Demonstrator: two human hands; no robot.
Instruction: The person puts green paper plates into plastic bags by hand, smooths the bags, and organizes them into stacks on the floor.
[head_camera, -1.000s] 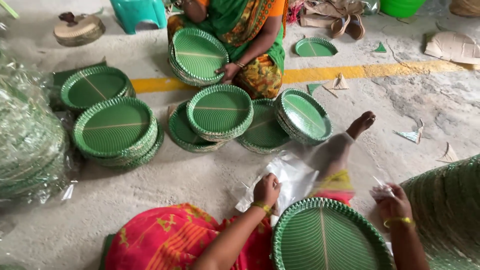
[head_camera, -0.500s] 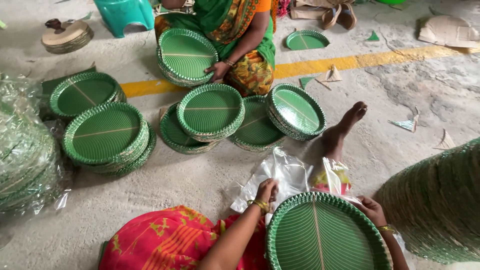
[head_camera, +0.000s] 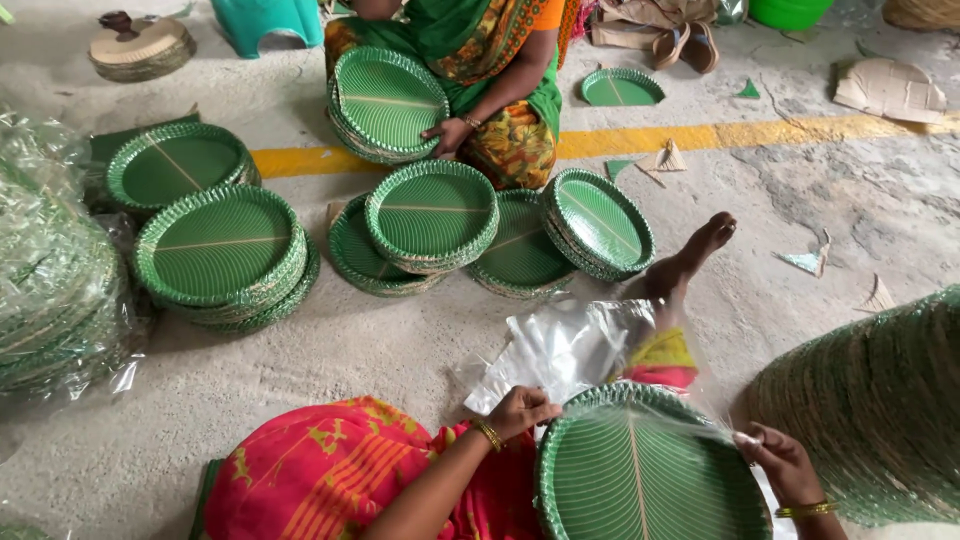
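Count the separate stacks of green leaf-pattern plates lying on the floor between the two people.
6, though some may overlap: two at left, four central.

Left hand (head_camera: 522, 410) pinches the edge of a clear plastic bag (head_camera: 560, 345) at the upper left rim of a stack of green leaf-patterned plates (head_camera: 650, 470). Right hand (head_camera: 785, 462) grips the bag film at the stack's right rim. Beyond the left grip, loose plate stacks (head_camera: 432, 215) lie on the floor (head_camera: 400, 340). Farther off, a seated co-worker's hand (head_camera: 447, 135) holds another stack (head_camera: 388, 102).
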